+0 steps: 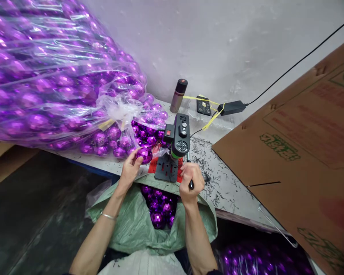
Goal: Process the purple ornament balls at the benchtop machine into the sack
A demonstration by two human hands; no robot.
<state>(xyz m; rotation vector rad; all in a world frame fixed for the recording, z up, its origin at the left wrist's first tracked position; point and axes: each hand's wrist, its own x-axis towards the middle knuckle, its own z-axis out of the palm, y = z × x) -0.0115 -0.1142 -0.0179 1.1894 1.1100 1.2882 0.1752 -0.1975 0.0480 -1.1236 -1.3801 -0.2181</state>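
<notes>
My left hand (130,168) pinches a shiny purple faceted ball (145,155) at the front of the table, left of a small black bench machine (181,133). My right hand (192,181) is closed around the black-tipped lever handle (191,185) on the machine's right side. The machine's slotted black base plate (165,170) lies over a red patch. Below both hands, an open green woven sack (126,225) holds several purple balls (158,218). Whether the ball touches the machine, I cannot tell.
A huge clear plastic bag (54,88) of purple balls fills the left. Behind the machine stand a dark bottle (178,96), a black box (203,105) and a power adapter (232,107). Black scraps (218,183) litter the table. A cardboard box (298,152) leans in from the right.
</notes>
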